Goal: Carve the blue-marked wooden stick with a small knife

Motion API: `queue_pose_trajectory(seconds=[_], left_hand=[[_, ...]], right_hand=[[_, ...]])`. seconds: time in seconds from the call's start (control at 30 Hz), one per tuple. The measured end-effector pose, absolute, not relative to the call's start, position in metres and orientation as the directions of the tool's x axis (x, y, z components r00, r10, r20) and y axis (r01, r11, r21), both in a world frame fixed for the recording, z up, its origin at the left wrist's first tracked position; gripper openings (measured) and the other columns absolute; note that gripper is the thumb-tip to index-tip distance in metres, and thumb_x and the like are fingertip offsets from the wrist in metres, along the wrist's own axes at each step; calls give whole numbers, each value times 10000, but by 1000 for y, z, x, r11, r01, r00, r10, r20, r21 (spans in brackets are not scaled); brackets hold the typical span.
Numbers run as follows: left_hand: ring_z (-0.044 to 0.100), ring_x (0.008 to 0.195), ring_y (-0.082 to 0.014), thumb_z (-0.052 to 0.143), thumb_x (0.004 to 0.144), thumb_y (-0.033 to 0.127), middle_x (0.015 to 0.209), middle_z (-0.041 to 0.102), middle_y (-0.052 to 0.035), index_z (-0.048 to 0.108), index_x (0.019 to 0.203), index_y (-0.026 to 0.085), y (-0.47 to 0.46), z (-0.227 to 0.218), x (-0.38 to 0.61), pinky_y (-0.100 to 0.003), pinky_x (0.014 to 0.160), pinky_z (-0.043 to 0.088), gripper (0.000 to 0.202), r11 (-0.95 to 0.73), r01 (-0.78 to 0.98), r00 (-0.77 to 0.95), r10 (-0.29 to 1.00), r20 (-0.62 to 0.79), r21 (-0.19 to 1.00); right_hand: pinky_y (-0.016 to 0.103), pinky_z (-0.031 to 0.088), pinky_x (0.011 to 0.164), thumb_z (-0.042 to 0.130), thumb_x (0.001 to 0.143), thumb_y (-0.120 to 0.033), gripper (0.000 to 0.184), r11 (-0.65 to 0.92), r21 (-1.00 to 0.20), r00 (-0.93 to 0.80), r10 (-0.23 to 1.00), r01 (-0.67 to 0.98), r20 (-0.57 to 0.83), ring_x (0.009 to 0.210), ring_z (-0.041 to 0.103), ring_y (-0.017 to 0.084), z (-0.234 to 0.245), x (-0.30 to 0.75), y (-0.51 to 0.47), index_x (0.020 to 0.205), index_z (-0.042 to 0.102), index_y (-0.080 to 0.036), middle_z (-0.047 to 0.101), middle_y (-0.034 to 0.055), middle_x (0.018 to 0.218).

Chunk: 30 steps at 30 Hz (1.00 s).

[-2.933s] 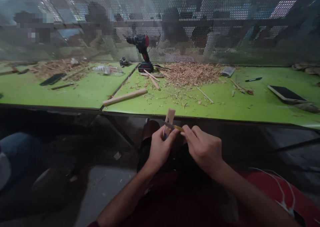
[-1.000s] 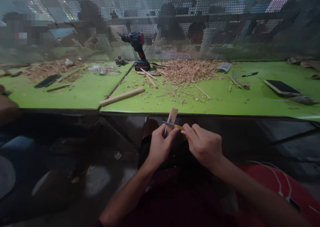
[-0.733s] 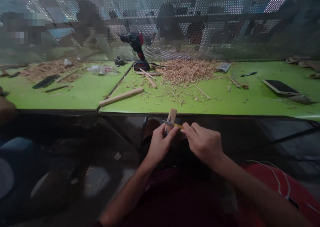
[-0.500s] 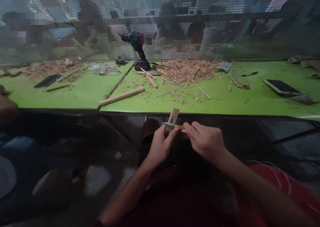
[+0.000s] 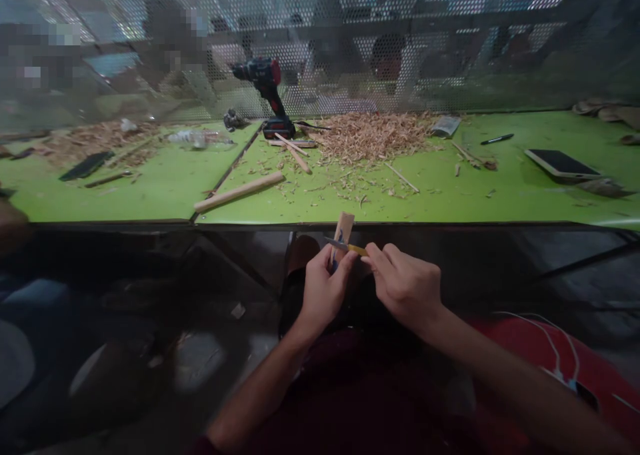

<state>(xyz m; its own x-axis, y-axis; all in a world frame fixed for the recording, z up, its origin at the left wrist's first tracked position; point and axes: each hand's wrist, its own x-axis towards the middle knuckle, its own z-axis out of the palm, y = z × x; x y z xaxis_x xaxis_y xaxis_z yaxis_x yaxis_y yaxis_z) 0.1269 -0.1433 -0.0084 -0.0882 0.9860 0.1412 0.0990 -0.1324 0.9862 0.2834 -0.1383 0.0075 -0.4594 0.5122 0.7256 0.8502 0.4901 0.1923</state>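
1. The left hand [image 5: 325, 288] grasps a flat, pale wooden strip with blue markings [image 5: 345, 224], pinched between thumb and fingers; its lower part is hidden by the hand.
2. The right hand [image 5: 409, 283] is closed around a small knife with a yellow handle and grey blade [image 5: 357, 249]; the handle's rear end disappears inside the fist.
3. The blade crosses the front of the strip near the left thumb; whether it is touching the wood cannot be told.
4. The strip is at the middle of the bright green worktop's [image 5: 475, 198] front edge, its top overlapping that edge in view; contact is unclear.
5. Left of it, a pale round wooden rod [image 5: 240, 191] lies by the front edge, at the seam.
6. Along the back edge stand a black-and-red cordless drill [image 5: 270, 95] and a heap of curled wood shavings [image 5: 377, 137].
7. At the worktop's left end, another person's hand [image 5: 11, 227] is cut off by the frame and blurred.
8. Shapes behind the grey perforated panel [image 5: 300, 101] are indistinct.
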Motion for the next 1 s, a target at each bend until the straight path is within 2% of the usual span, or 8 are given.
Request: queue_pose_trajectory(seconds=[0.27, 0.43, 0.57, 0.77, 1.0], left_hand=[[333, 584, -92, 631, 874, 407, 615, 400, 55, 502, 680, 175, -142, -9, 130, -219, 544, 301, 328, -141, 81, -107, 983, 149, 987], [341, 547, -89, 614, 882, 510, 593, 416, 68, 549, 779, 177, -141, -23, 128, -217, 546, 323, 355, -61, -14, -27, 998, 61, 998], [353, 545, -94, 604, 895, 514, 591, 429, 71, 574, 864, 181, -140, -27, 121, -216, 548, 334, 336, -41, -10, 51, 998, 42, 999], [353, 598, -99, 607, 899, 431, 632, 444, 46, 554, 753, 165, -142, -17, 123, -221, 565, 326, 308, -142, 96, -28, 989, 146, 985], [323, 594, -97, 598, 894, 425, 626, 401, 55, 511, 721, 175, -139, -16, 131, -224, 549, 288, 316, -139, 72, -63, 988, 144, 988]], right_hand=[[285, 240, 533, 545, 1005, -252, 211, 447, 183, -419, 516, 876, 747, 546, 482, 104, 2, 280, -143, 1030, 717, -131, 591, -8, 642], [283, 241, 518, 499, 1030, -285, 260, 535, 215, -512, 500, 817, 699, 526, 477, 95, 5, 290, -134, 1034, 715, -140, 606, -9, 660], [286, 248, 511, 448, 1045, -286, 301, 593, 219, -568, 501, 775, 653, 513, 486, 95, 10, 296, -130, 1042, 716, -149, 625, -3, 668], [292, 244, 509, 476, 1025, -257, 265, 575, 212, -553, 518, 790, 653, 519, 483, 97, 10, 295, -131, 1039, 718, -149, 622, 6, 665], [286, 250, 508, 510, 1012, -245, 234, 517, 201, -496, 533, 832, 686, 526, 498, 94, 4, 288, -133, 1034, 712, -130, 628, 15, 675]])
